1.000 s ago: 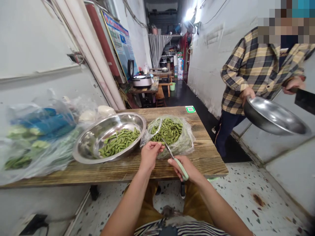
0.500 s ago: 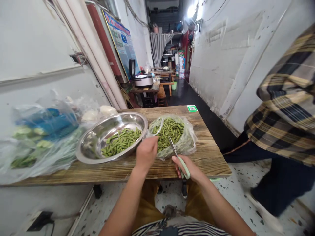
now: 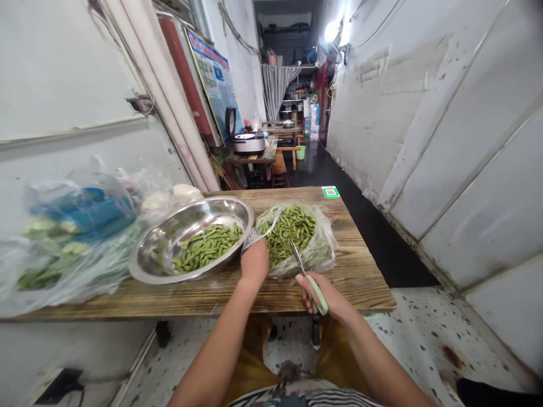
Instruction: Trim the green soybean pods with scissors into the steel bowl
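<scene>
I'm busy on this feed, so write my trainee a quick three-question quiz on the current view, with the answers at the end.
1. What tool does the right hand hold?
2. True or false: the metal basin stands to the left of the plastic bag of green pods.
3. How is the lid of the rice cooker?
A) Shut
B) Raised
C) Lying on the floor

Key:
1. Scissors with pale green handles
2. True
3. B

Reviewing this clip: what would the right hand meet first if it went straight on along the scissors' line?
Most likely the green pods in the plastic bag, with the scissors leading the right hand. Depth is unclear: the tips may hover above the pods or already touch them.
</scene>
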`<control>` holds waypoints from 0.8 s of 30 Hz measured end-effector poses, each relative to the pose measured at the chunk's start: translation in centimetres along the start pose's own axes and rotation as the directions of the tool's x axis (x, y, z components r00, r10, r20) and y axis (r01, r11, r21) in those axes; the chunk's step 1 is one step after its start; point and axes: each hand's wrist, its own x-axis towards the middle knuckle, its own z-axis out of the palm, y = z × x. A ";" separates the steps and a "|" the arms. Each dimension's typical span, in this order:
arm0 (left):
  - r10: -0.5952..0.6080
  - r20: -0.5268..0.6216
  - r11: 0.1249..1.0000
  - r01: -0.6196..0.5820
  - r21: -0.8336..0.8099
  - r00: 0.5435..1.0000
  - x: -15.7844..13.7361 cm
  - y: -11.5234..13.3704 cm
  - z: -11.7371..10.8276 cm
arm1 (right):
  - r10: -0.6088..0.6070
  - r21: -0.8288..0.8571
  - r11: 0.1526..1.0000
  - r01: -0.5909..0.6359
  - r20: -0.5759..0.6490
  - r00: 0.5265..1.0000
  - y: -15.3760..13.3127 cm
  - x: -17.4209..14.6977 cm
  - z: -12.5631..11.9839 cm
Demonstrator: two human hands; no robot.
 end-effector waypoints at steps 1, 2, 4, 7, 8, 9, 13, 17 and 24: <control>-0.004 -0.004 0.991 0.004 -0.132 1.000 -0.1 0.0 0.0 | 0.004 -0.011 1.000 -0.003 0.007 1.000 0.0 0.0 0.0; -0.014 0.002 0.960 0.013 -0.278 1.000 -0.2 0.0 0.1 | 0.008 -0.027 1.000 -0.008 0.012 1.000 0.0 0.1 0.0; -0.029 0.048 0.855 0.050 -0.516 0.998 -0.5 0.3 0.3 | 0.010 -0.068 0.998 -0.009 0.018 1.000 0.0 0.1 0.0; -0.043 0.141 0.732 0.127 -0.669 0.989 -0.9 1.1 0.6 | -0.004 -0.114 0.993 0.007 0.026 1.000 0.1 0.2 0.0; -0.050 0.161 0.693 0.150 -0.705 0.986 -1.1 1.3 0.7 | -0.010 -0.124 0.992 0.013 0.025 1.000 0.1 0.2 -0.1; -0.058 0.174 0.659 0.169 -0.733 0.983 -1.2 1.6 0.7 | -0.015 -0.132 0.991 0.018 0.026 1.000 0.1 0.2 -0.1; -0.044 0.159 0.630 0.151 -0.762 0.986 -1.7 1.9 0.4 | -0.047 -0.157 0.986 0.053 0.042 0.998 -0.1 0.0 -0.2; -0.013 0.148 0.661 0.120 -0.740 0.989 -1.7 1.5 0.2 | -0.086 -0.165 0.982 0.092 0.043 0.995 -0.4 -0.2 -0.1; -0.020 0.093 0.689 0.082 -0.720 0.995 -1.6 1.5 -0.2 | -0.046 -0.151 0.987 0.046 -0.002 0.999 -0.2 0.1 0.0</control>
